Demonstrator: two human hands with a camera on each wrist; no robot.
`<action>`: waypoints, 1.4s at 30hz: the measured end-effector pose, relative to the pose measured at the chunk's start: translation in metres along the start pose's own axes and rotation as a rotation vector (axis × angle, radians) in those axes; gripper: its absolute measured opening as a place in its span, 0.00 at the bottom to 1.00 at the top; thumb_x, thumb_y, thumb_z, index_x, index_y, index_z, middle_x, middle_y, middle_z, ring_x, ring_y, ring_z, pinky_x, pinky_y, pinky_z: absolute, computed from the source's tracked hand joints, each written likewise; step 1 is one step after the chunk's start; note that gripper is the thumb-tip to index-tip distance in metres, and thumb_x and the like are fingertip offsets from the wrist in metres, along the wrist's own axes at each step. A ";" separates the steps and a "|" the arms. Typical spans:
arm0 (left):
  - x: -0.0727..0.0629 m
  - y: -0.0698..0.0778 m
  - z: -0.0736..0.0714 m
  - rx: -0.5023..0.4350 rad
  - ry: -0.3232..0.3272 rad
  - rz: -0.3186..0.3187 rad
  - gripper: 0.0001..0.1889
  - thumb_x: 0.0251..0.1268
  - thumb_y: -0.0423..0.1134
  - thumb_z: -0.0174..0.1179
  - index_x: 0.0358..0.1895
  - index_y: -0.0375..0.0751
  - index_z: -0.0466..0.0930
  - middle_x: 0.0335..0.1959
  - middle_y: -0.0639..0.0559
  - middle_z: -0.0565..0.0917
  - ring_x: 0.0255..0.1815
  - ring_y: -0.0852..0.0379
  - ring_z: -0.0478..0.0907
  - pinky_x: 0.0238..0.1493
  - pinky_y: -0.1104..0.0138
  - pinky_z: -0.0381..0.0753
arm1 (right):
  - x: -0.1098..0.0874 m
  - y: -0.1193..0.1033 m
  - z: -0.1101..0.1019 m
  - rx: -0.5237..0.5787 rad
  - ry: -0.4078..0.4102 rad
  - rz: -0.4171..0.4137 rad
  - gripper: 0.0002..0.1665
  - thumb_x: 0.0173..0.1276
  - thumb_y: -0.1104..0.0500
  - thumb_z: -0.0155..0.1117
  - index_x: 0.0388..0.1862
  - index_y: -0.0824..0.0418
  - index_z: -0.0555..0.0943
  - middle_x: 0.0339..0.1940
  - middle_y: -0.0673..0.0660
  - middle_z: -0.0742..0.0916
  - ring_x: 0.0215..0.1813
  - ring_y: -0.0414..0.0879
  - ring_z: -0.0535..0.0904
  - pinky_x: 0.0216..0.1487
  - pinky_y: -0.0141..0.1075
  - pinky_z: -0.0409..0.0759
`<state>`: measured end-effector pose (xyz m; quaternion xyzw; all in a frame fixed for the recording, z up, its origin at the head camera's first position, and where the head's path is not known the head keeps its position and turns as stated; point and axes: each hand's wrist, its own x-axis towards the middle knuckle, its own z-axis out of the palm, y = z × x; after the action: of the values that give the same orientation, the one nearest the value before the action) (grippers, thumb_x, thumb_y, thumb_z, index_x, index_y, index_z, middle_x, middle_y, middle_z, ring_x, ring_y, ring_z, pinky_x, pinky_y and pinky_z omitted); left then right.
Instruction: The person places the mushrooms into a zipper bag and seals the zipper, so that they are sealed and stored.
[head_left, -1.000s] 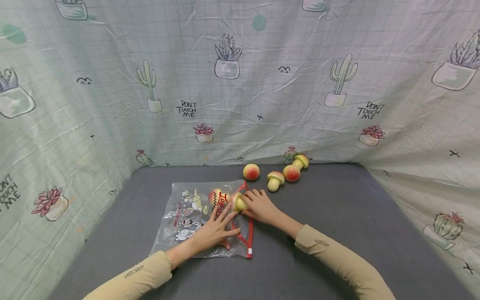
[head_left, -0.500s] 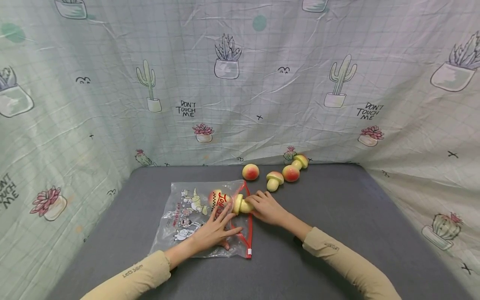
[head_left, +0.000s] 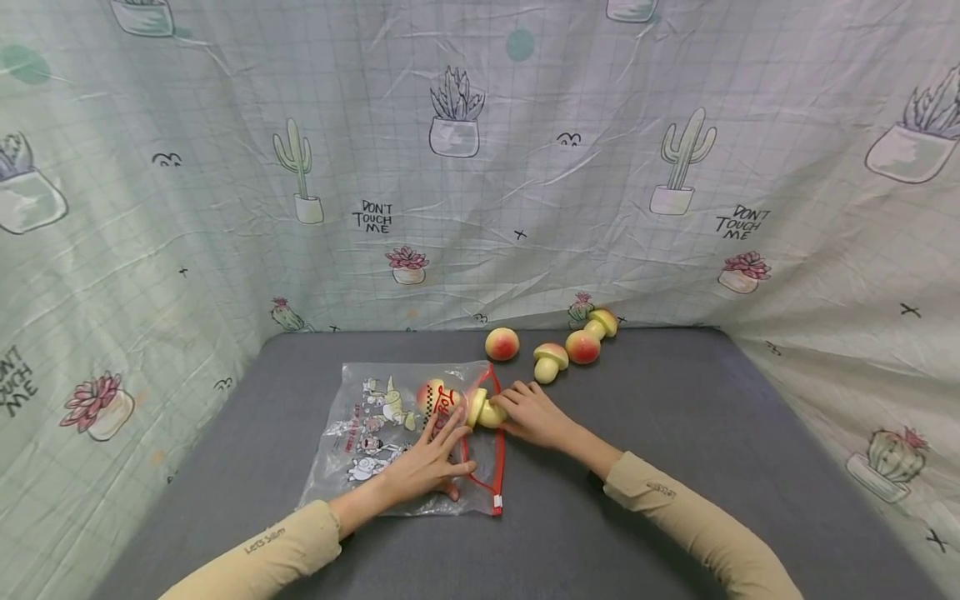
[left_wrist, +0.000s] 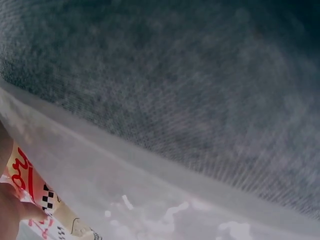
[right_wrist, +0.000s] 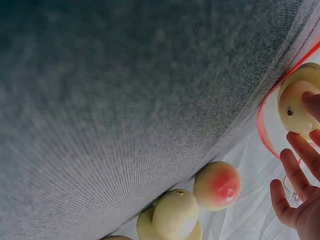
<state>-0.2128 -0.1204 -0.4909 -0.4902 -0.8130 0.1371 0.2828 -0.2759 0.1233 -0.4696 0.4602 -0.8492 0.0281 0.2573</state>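
Observation:
A clear zip bag with red print and a red zip edge lies flat, its mouth to the right. My left hand rests on the bag near the mouth with its fingers spread. At the mouth lies a yellow toy mushroom, cap toward the inside. My right hand pinches its stem; in the right wrist view the thumb and a fingertip are against the toy mushroom. Inside the bag, behind the print, shows a red-and-yellow rounded piece, partly hidden.
Behind the bag sits a red-and-yellow round piece. To its right are a toy mushroom on its side, another round red piece and a mushroom by the back edge. A printed curtain hangs behind the grey table.
The right hand has shifted slightly right along the mushroom, leaving more of its stem in sight. The left hand stays on the bag, with a lower finger drawn in a little.

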 end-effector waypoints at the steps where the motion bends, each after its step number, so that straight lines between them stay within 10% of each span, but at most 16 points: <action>1: 0.000 0.000 0.000 0.001 -0.005 0.001 0.26 0.40 0.68 0.51 0.46 0.66 0.69 0.56 0.41 0.66 0.64 0.33 0.58 0.53 0.42 0.67 | 0.001 0.000 0.000 -0.005 0.007 -0.005 0.24 0.52 0.50 0.67 0.47 0.55 0.75 0.41 0.49 0.82 0.41 0.44 0.72 0.37 0.36 0.67; 42: 0.000 0.001 -0.003 -0.062 -0.008 -0.001 0.27 0.43 0.65 0.51 0.52 0.66 0.72 0.57 0.40 0.66 0.64 0.32 0.56 0.55 0.40 0.63 | 0.006 -0.002 -0.004 -0.080 0.036 -0.087 0.12 0.54 0.54 0.65 0.39 0.51 0.81 0.36 0.45 0.84 0.38 0.42 0.71 0.35 0.37 0.65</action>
<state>-0.2102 -0.1203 -0.4891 -0.4978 -0.8181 0.1137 0.2644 -0.2757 0.1188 -0.4632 0.4856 -0.8239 -0.0088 0.2919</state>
